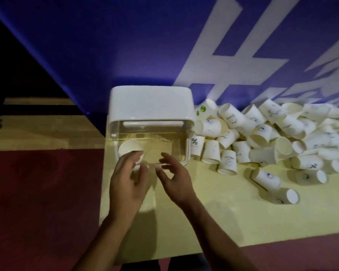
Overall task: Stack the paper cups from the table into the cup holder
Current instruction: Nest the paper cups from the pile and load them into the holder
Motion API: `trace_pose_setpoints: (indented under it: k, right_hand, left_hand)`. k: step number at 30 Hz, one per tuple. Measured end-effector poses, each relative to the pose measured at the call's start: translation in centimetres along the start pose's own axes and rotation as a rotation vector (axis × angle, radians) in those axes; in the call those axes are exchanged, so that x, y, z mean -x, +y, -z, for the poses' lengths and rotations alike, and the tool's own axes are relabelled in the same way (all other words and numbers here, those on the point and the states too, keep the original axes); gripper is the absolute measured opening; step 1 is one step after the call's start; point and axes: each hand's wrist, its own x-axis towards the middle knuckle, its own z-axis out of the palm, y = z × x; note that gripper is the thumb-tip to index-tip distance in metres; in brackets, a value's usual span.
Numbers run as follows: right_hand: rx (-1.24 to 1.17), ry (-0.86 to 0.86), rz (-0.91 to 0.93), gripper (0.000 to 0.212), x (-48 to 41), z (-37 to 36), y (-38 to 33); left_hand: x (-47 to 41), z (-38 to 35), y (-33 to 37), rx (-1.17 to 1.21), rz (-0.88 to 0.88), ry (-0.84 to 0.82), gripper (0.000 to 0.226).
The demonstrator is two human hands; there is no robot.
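Cup holder [151,106]: a clear-walled box with a rounded white lid, standing at the left end of the pale yellow worktop [213,216], with one white paper cup [130,149] visible through its left side and a large heap of white paper cups [272,141], some with small printed marks, lying loose on the worktop to its right. Left hand [125,184] is at the holder's near left edge with fingers loosely curled at the cup there, though actual grasp cannot be confirmed, and right hand [174,180] is just beside it at the near edge with fingers spread and released. Behind the holder rises a blue panel [106,45] with large white lettering, and to its left lies dark red flooring [37,192].
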Motion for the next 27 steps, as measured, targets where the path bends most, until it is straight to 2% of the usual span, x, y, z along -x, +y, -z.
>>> trace_pose_setpoints:
  k: [2, 5, 8, 11, 13, 15, 18, 22, 24, 27]
  right_hand:
    - [-0.001, 0.063, -0.086, 0.037, 2.2, 2.4, 2.7]
    - [0.028, 0.102, -0.194, 0.028, 4.9, 6.8, 6.4]
    - [-0.003, 0.146, -0.284, 0.023, 6.9, 11.4, 8.8]
    - [-0.020, 0.179, -0.326, 0.025, 8.0, 15.7, 10.7]
    - [-0.036, 0.198, -0.338, 0.027, 8.4, 18.3, 11.7]
    - [-0.052, 0.222, -0.342, 0.025, 8.6, 20.7, 12.5]
    - [-0.066, 0.289, -0.345, 0.018, 8.3, 24.0, 13.4]
    - [-0.064, 0.460, -0.339, 0.024, 7.0, 28.9, 14.7]
    - [-0.067, 0.519, -0.348, 0.043, 5.3, 31.0, 15.3]
    - [0.022, 0.429, -0.423, 0.084, 1.6, 33.3, 16.7]
  left_hand:
    - [0.6, -3.1, 2.1, -0.013, -0.036, -0.190, 0.029]
    - [0.7, -9.6, 5.5, -0.028, -0.106, -0.381, 0.031]
    - [-1.4, -15.7, 8.3, -0.241, -0.206, -0.445, 0.047]
    - [-5.7, -21.2, 10.4, -0.598, -0.371, -0.530, 0.063]
    - [-8.5, -23.8, 10.6, -0.835, -0.430, -0.530, 0.070]
    - [-10.1, -25.7, 9.9, -1.010, -0.463, -0.514, 0.073]
    - [-11.2, -27.4, 8.7, -1.167, -0.517, -0.519, 0.061]
    - [-11.7, -28.3, 8.6, -1.120, -0.485, -0.552, 0.049]
    - [-11.3, -27.2, 9.0, -0.983, -0.404, -0.529, 0.055]
    - [-8.7, -24.6, 10.2, -0.557, -0.169, -0.410, 0.072]
